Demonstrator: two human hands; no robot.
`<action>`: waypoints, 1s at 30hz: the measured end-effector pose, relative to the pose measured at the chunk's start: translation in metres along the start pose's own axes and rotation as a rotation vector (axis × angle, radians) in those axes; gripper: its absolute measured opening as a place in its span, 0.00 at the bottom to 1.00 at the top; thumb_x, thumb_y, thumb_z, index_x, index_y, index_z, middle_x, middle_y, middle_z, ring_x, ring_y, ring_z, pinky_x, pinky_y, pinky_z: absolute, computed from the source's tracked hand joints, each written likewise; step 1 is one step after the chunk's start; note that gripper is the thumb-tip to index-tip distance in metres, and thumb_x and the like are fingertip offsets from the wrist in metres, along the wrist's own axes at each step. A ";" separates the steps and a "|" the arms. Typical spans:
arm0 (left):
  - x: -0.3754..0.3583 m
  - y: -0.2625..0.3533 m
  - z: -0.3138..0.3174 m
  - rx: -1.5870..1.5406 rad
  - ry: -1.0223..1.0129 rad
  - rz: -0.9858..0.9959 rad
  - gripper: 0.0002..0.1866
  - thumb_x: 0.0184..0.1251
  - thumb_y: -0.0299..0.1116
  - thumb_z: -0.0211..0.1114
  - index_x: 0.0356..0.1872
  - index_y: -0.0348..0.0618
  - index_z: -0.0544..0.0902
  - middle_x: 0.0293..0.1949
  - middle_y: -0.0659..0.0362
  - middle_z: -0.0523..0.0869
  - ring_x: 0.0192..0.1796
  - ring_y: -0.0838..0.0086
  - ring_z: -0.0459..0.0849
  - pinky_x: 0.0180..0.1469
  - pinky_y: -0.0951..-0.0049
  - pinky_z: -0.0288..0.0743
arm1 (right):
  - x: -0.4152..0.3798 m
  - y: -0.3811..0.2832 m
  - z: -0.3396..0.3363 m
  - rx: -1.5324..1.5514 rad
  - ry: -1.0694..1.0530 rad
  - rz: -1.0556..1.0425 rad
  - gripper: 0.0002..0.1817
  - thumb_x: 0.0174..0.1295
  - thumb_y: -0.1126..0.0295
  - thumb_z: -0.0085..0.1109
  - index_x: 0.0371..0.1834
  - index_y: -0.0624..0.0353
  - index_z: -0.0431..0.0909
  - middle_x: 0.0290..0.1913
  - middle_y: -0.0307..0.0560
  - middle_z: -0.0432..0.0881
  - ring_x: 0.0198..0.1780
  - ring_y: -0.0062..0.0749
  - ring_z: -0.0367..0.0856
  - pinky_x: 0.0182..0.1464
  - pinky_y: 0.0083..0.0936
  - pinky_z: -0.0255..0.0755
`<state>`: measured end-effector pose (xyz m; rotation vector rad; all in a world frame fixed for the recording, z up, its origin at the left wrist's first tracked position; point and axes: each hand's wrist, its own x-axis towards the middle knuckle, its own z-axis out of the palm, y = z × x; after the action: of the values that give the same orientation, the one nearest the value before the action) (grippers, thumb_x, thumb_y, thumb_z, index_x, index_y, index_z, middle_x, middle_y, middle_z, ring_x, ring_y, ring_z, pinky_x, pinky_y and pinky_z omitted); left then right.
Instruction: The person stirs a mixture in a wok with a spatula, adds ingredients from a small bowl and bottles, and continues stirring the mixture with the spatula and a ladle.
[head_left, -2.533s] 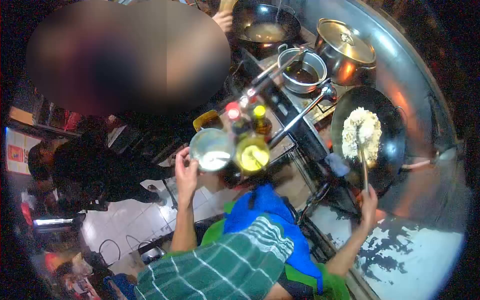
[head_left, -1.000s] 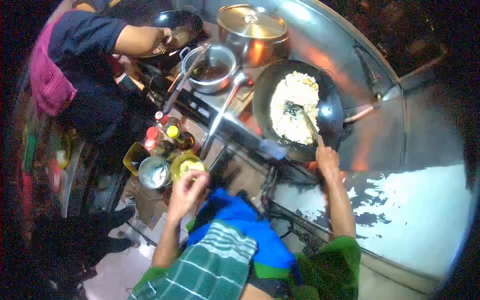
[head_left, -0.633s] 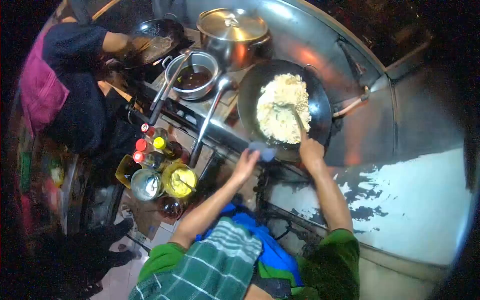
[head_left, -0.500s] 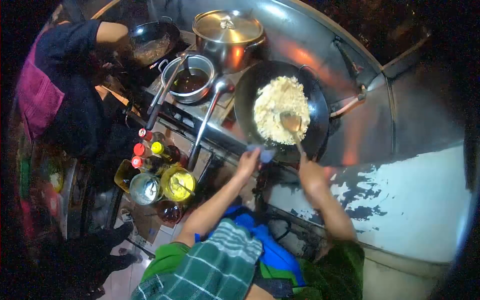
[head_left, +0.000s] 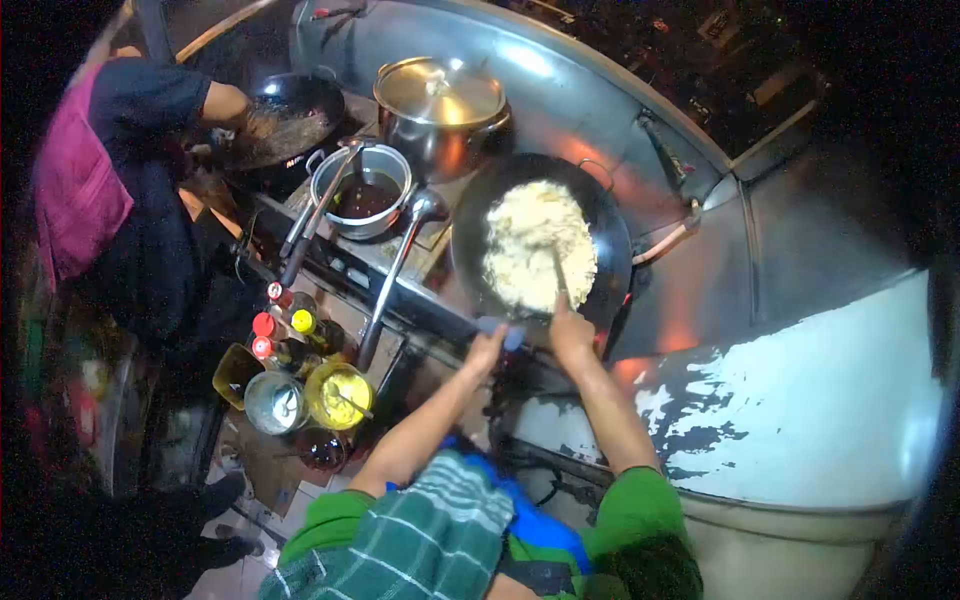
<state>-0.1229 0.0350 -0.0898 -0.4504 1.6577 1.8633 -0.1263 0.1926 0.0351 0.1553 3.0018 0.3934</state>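
Note:
My left hand (head_left: 487, 351) is closed on a folded blue-grey cloth (head_left: 513, 338), held against the near rim of a large dark wok (head_left: 470, 245). A pale yellow-white heap of food, apparently rice, (head_left: 520, 215) fills the middle of the wok. In my right hand (head_left: 572, 338) is the handle of a wok spatula (head_left: 561, 280), whose blade is blurred and partly buried in the heap. Left of the wok, a long-handled ladle (head_left: 395, 270) lies across the stove edge.
A lidded steel pot (head_left: 440, 100) stands behind a smaller pot of dark liquid (head_left: 365, 198). Bottles with red and yellow caps (head_left: 300, 322), a yellow tub (head_left: 345, 395) and a clear tub (head_left: 275, 402) sit at left. Another person (head_left: 150, 190) works at a second wok (head_left: 290, 115).
The spatula has moved from the heap's lower right into its middle, and my right hand has gone left with it. The heap looks stirred. The whole view has shifted slightly.

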 end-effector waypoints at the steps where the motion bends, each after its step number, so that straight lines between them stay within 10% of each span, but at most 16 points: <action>1: -0.008 0.013 0.003 0.008 -0.002 0.013 0.31 0.61 0.60 0.59 0.40 0.34 0.78 0.39 0.49 0.82 0.37 0.71 0.82 0.32 0.67 0.77 | -0.007 0.006 -0.006 0.023 -0.006 0.049 0.26 0.62 0.73 0.46 0.65 0.67 0.61 0.29 0.51 0.84 0.27 0.40 0.84 0.25 0.34 0.77; 3: -0.016 0.030 0.006 -0.372 -0.077 -0.328 0.29 0.61 0.59 0.60 0.41 0.37 0.78 0.36 0.54 0.81 0.33 0.71 0.81 0.31 0.68 0.77 | -0.045 -0.003 -0.014 -0.027 -0.044 0.018 0.27 0.61 0.72 0.45 0.66 0.66 0.59 0.30 0.53 0.84 0.29 0.42 0.84 0.30 0.38 0.76; 7: 0.017 0.001 0.012 -0.349 -0.215 -0.009 0.24 0.62 0.51 0.60 0.45 0.39 0.76 0.35 0.55 0.80 0.37 0.69 0.78 0.34 0.67 0.76 | -0.086 -0.028 -0.039 0.139 -0.387 -0.070 0.29 0.62 0.68 0.40 0.69 0.59 0.55 0.36 0.63 0.83 0.42 0.53 0.83 0.53 0.51 0.70; 16: -0.144 0.053 0.004 -0.404 -0.095 -0.311 0.16 0.58 0.44 0.54 0.38 0.44 0.77 0.30 0.58 0.80 0.30 0.71 0.77 0.29 0.68 0.71 | -0.089 0.107 -0.166 0.524 -0.315 -0.185 0.15 0.53 0.69 0.55 0.45 0.57 0.81 0.40 0.56 0.83 0.41 0.50 0.83 0.45 0.38 0.75; 19: -0.075 0.015 -0.002 -0.379 -0.173 -0.200 0.17 0.58 0.46 0.55 0.40 0.44 0.76 0.33 0.59 0.80 0.34 0.73 0.77 0.32 0.71 0.70 | -0.042 0.077 -0.130 0.601 -0.253 -0.190 0.17 0.50 0.68 0.59 0.46 0.54 0.82 0.38 0.57 0.83 0.42 0.45 0.83 0.51 0.36 0.72; 25: -0.229 0.011 -0.041 -0.459 -0.098 -0.475 0.15 0.60 0.48 0.55 0.39 0.50 0.75 0.36 0.60 0.79 0.38 0.74 0.77 0.29 0.68 0.71 | -0.107 0.106 -0.217 0.494 -0.241 -0.128 0.16 0.52 0.73 0.58 0.45 0.58 0.82 0.34 0.53 0.84 0.36 0.43 0.84 0.45 0.36 0.75; 30: -0.143 0.014 0.006 -0.477 -0.121 -0.359 0.15 0.59 0.46 0.56 0.38 0.47 0.77 0.32 0.61 0.79 0.34 0.70 0.77 0.30 0.66 0.71 | -0.089 0.073 -0.181 0.522 -0.105 -0.279 0.13 0.49 0.69 0.61 0.40 0.56 0.83 0.38 0.56 0.83 0.42 0.51 0.82 0.48 0.39 0.74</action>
<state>-0.0217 0.0105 0.0096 -0.7580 0.9650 1.9497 -0.0539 0.2068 0.2366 -0.1940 2.8886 -0.4140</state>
